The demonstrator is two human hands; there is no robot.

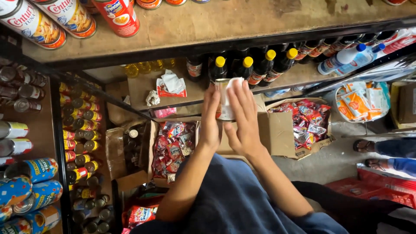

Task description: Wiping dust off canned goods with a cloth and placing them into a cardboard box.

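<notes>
Both hands clasped a metal can in front of the shop shelves.

The left hand [211, 119] and right hand [243, 119] wrapped the shiny cylindrical can [224, 100] from either side, pale cloth [236, 82] at its top, above a cardboard box [277, 130] of glossy red sachets and below dark, yellow-capped bottles [242, 69].

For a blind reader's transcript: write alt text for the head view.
Two bare hands, left hand and right hand, hold a tin can between them in front of a shop shelf. Dark bottles with yellow caps stand behind it, and open cardboard boxes of red snack packets sit below.
</notes>
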